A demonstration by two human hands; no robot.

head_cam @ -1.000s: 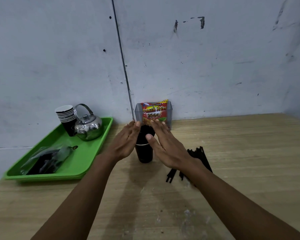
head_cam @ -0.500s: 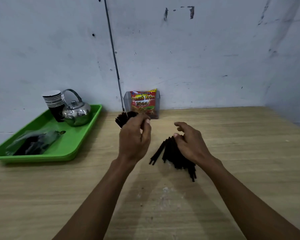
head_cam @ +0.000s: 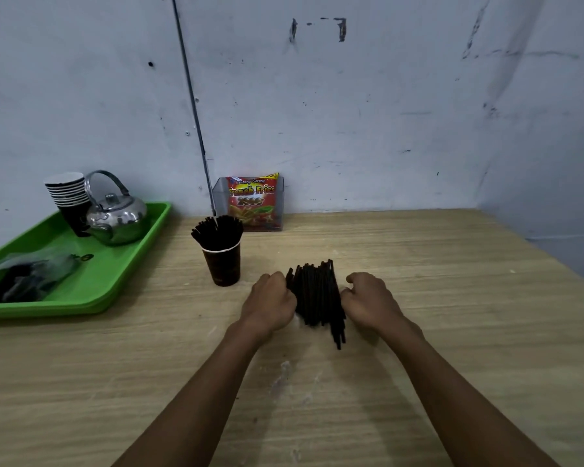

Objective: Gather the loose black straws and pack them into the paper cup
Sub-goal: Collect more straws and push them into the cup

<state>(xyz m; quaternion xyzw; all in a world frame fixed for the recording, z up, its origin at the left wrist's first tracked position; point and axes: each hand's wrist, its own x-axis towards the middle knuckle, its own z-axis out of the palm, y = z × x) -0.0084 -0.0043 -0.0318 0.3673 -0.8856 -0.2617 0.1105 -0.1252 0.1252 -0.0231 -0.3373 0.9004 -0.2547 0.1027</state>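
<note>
A pile of loose black straws (head_cam: 317,294) lies flat on the wooden table (head_cam: 452,315), pressed between the curled fingers of the left hand (head_cam: 271,303) and the right hand (head_cam: 368,299), each touching one side. Beyond the left fingers, apart from them, stands the paper cup (head_cam: 224,264), upright and already bristling with straws. Farther left sits a green tray (head_cam: 115,274) with a kettle (head_cam: 117,219).

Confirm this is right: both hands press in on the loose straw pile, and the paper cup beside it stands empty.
Not quite. The head view shows the paper cup already packed with straws. The rest holds: the left hand and right hand flank the loose straw pile.
</note>
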